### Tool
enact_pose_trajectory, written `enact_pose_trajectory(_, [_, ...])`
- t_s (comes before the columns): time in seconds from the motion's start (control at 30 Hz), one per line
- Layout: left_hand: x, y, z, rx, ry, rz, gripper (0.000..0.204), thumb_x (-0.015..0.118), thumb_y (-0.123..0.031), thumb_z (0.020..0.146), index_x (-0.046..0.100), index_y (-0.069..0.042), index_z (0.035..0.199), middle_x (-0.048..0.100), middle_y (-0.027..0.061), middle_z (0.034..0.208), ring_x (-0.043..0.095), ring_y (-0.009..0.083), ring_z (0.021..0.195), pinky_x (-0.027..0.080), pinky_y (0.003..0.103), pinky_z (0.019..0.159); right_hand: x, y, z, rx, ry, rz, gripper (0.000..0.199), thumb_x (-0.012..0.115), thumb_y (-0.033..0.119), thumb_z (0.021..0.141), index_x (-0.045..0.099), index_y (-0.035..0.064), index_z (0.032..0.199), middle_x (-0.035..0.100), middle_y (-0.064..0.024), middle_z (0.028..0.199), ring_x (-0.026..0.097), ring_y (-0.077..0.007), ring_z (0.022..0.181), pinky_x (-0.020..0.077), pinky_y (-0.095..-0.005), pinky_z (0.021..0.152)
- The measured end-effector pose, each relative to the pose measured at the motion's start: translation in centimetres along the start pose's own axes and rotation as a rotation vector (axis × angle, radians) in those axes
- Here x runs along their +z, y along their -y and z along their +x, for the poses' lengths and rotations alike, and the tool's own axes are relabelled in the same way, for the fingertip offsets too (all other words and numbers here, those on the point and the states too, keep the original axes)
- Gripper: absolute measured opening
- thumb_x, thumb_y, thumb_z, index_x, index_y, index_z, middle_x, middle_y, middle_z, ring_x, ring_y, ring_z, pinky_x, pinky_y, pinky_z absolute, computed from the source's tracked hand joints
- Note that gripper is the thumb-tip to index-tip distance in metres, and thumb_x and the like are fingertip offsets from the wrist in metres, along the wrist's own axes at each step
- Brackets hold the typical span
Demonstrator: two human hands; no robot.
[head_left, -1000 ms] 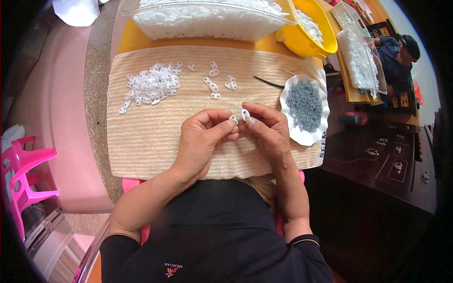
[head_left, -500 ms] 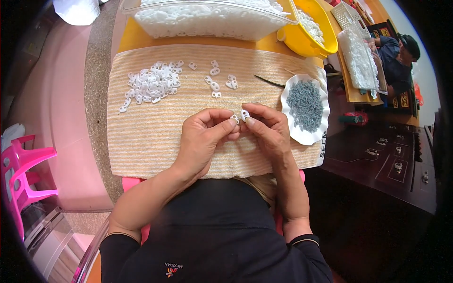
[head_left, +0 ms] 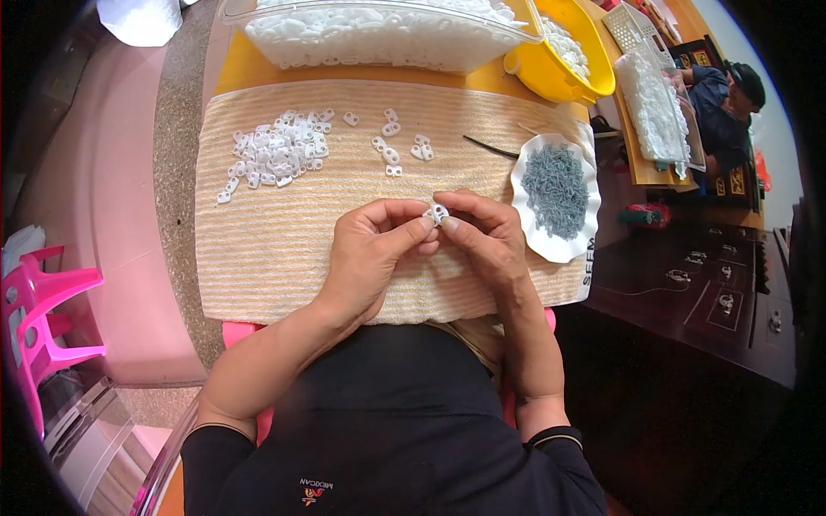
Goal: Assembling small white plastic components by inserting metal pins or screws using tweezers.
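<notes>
Seen from above, a striped beige cloth (head_left: 284, 249) covers a yellow-topped table (head_left: 237, 69), with pale pink floor to the left. Nearest the viewer, the person's dark-sleeved forearms come up from the lower edge and meet over the middle of the cloth. Both hands are curled narrow, fingertips pinched together: the left hand (head_left: 370, 249) and the right hand (head_left: 486, 236) share a grip on one small white plastic piece (head_left: 438, 212), held between thumbs and forefingers just above the cloth. To the right, touching the cloth's edge, sits a white scalloped dish (head_left: 527, 172) heaped with small grey-blue parts (head_left: 556, 179). A thin dark tool (head_left: 490, 147) lies on the cloth just left of the dish. Farther out, a loose pile of white pieces (head_left: 277, 153) spreads over the cloth's upper left, with a few stray white pieces (head_left: 397, 146) scattered nearer the middle. Beyond the cloth, a clear plastic tub (head_left: 387, 34) stands full of white parts, beside a yellow bowl (head_left: 564, 69) that also holds white parts. At the far right another person (head_left: 718, 95) in dark clothing sits at a separate table. A pink plastic chair (head_left: 39, 310) stands at the left edge.
</notes>
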State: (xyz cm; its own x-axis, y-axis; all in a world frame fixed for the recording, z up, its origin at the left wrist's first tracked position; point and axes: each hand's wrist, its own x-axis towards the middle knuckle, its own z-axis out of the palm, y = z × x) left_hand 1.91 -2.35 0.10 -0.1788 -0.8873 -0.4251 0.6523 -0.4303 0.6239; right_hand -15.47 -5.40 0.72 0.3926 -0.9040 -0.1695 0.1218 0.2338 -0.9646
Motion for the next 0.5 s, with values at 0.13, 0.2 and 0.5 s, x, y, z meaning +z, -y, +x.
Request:
enact_pose_trajectory(0.13, [0.04, 0.13, 0.03, -0.007, -0.002, -0.008, 0.015, 0.064, -0.002, 0.088, 0.063, 0.004, 0.102, 0.066, 0.0101, 0.09, 0.064, 0.0148, 0.08, 0.055, 0.026, 0.073, -0.14, -0.2, 0.02, 0.023, -0.004, 0.018, 0.03, 0.062, 0.002, 0.088, 0.06, -0.005, 0.118, 0.066, -0.0094, 0.106, 0.063, -0.0146, 0.095, 0.0502, -0.0265, 0.086])
enact_pose_trajectory(0.2, [0.05, 0.13, 0.01, -0.012, -0.003, -0.029, 0.015, 0.064, -0.002, 0.088, 0.063, 0.004, 0.102, 0.066, 0.0102, 0.089, 0.064, 0.0149, 0.078, 0.055, 0.026, 0.073, -0.02, 0.01, -0.04, 0.043, -0.008, 0.032, 0.03, 0.062, 0.002, 0.089, 0.06, -0.0049, 0.118, 0.066, -0.0096, 0.105, 0.063, -0.0145, 0.095, 0.0505, -0.0266, 0.086])
enact_pose_trajectory(0.5, [-0.21, 0.26, 0.03, -0.036, 0.004, -0.055, 0.017, 0.064, -0.002, 0.088, 0.063, 0.003, 0.104, 0.067, 0.0103, 0.09, 0.066, 0.0149, 0.078, 0.057, 0.025, 0.073, -0.02, -0.09, -0.12, 0.077, -0.013, 0.093, 0.031, 0.063, 0.004, 0.089, 0.06, -0.0046, 0.119, 0.067, -0.01, 0.103, 0.064, -0.0146, 0.092, 0.0518, -0.0266, 0.084])
